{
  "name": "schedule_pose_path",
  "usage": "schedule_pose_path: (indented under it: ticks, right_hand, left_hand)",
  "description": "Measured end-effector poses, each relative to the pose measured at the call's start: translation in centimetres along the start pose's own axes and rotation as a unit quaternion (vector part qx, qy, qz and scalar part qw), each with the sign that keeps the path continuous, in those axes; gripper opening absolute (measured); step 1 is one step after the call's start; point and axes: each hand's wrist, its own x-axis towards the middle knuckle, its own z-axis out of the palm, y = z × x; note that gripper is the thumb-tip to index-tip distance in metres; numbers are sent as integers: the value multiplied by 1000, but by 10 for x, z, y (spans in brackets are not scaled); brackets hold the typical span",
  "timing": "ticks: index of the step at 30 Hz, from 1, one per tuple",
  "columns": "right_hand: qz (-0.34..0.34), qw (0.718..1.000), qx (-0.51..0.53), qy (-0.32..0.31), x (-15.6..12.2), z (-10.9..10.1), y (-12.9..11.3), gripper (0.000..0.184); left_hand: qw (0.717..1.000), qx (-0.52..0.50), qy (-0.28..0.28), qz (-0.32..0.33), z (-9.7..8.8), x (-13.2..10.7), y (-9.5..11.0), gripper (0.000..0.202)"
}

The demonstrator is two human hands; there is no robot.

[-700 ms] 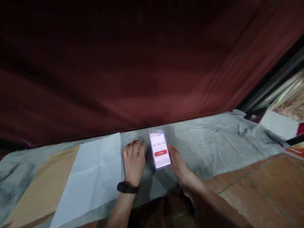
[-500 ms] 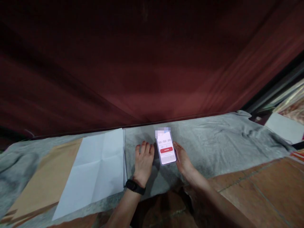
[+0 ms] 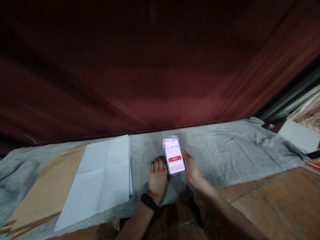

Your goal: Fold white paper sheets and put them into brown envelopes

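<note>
A phone (image 3: 174,156) with a lit screen showing 00:00:00 and a red button is held up over a grey cloth (image 3: 225,150). My right hand (image 3: 191,166) grips its right edge from beneath. My left hand (image 3: 157,178), with a black band on the wrist, rests palm down on the cloth just left of the phone, fingers together and stretched out, close to the phone's lower left edge. A creased white paper sheet (image 3: 102,178) lies to the left, partly over a brown paper sheet (image 3: 42,193).
A dark red curtain (image 3: 150,73) hangs behind the cloth. Orange-brown floor tiles (image 3: 275,206) lie at the lower right. A white box (image 3: 297,135) and patterned material sit at the far right edge.
My left hand slid right and back toward me, ending beside the phone's lower left. The phone and right hand shifted a little to the right in view.
</note>
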Motion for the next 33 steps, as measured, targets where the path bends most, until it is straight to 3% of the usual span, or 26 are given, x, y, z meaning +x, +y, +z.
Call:
schedule_pose_path:
  ticks: [13,20,24,28,33]
  right_hand:
    - [-6,1000,9,-15,6,-9,-2,30]
    - [7,1000,7,-4,5,-7,-2,34]
    - [17,1000,14,0,2,-4,-4,35]
    - [14,1000,15,-6,0,-2,-4,34]
    - [10,1000,19,-11,0,-2,-5,32]
  left_hand:
    - [1000,-15,-13,14,-3,0,-5,43]
    - [989,-145,3,-16,-2,4,-16,47]
    - [959,-276,20,-53,-3,12,-19,44]
    - [940,-336,10,-56,-5,17,-13,42]
    - [857,-499,-13,-130,-4,23,-5,39]
